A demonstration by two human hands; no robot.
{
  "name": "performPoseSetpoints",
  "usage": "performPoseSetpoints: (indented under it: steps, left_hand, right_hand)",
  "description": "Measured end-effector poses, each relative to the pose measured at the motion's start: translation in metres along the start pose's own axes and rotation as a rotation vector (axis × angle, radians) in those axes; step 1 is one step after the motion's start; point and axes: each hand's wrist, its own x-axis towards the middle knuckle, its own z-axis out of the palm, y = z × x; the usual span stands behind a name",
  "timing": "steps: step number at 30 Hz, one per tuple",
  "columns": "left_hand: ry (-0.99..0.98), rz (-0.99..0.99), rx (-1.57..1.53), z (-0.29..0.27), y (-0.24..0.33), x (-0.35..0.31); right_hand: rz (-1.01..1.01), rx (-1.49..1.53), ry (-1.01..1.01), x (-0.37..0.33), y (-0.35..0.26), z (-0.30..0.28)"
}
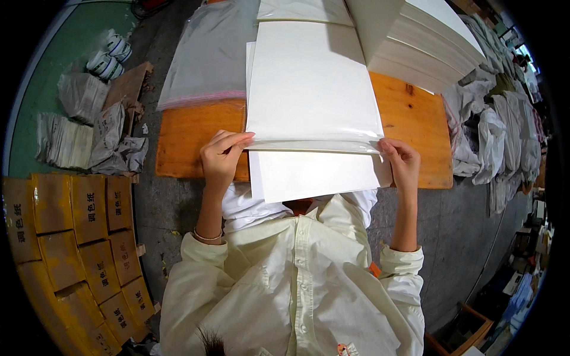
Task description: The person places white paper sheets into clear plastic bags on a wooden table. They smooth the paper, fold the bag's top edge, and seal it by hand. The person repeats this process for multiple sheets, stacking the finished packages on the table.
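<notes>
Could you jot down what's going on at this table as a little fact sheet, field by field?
Left hand: left hand pinches the open edge of a clear plastic sleeve
Right hand: right hand grips the sleeve's other corner
Contents: white sheets, partly sticking out
Surface: wooden table
Nearby: tall paper stack, empty clear bags, yellow cartons on the floor
</notes>
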Motion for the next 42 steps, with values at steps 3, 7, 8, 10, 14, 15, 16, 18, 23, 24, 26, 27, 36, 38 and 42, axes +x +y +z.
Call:
performPoseSetpoints:
  steps: [3, 7, 8, 10, 14, 15, 16, 18, 23, 24, 26, 27, 36, 38, 42]
  left_hand:
    - [-0.102, 0.023, -0.045, -0.01, -0.006, 0.002]
    - [-0.199, -0.047, -0.031, -0.016, -0.006, -0.004]
    - [-0.212, -0.02, -0.014, -0.016, -0.004, -0.004]
    - [-0.238, 0.031, 0.025, -0.018, -0.001, -0.004]
    - [-0.273, 0.163, 0.103, -0.019, -0.005, -0.002]
    - [-0.274, 0.186, 0.105, -0.018, -0.008, -0.002]
    - [-0.275, 0.208, 0.108, -0.018, -0.01, -0.002]
    - [-0.22, 0.139, 0.08, -0.016, -0.01, -0.003]
    - [-0.106, -0.234, -0.009, -0.006, 0.0, -0.004]
    - [-0.088, -0.277, -0.032, -0.004, -0.001, -0.004]
    - [-0.066, -0.305, -0.025, -0.003, -0.001, -0.004]
    - [-0.063, -0.288, 0.004, -0.003, 0.002, -0.003]
    - [0.023, -0.199, 0.134, 0.005, 0.006, -0.006]
    - [0.029, -0.19, 0.176, 0.005, 0.008, -0.005]
    - [0.035, -0.182, 0.201, 0.006, 0.005, -0.004]
  right_hand:
    - [-0.227, 0.016, -0.087, -0.001, 0.006, -0.007]
    - [-0.209, -0.071, -0.225, -0.009, 0.005, -0.018]
    - [-0.199, -0.095, -0.24, -0.01, 0.006, -0.019]
    - [-0.213, -0.111, -0.267, -0.011, 0.009, -0.02]
    - [-0.213, -0.135, -0.248, -0.009, 0.008, -0.016]
    - [-0.188, -0.154, -0.226, -0.009, 0.006, -0.015]
    - [-0.178, -0.148, -0.218, -0.007, 0.006, -0.015]
    - [-0.156, -0.136, -0.198, -0.005, 0.01, -0.017]
    - [0.034, -0.042, -0.052, 0.003, 0.012, -0.008]
    - [0.059, -0.009, -0.026, 0.004, 0.009, -0.005]
    - [0.07, -0.026, -0.01, 0.003, 0.005, -0.003]
    - [0.074, -0.035, 0.0, 0.003, 0.004, -0.004]
    - [0.007, -0.227, 0.085, 0.003, -0.006, 0.004]
    - [-0.011, -0.29, 0.111, 0.002, -0.01, 0.008]
    - [-0.052, -0.352, 0.162, 0.001, -0.009, 0.01]
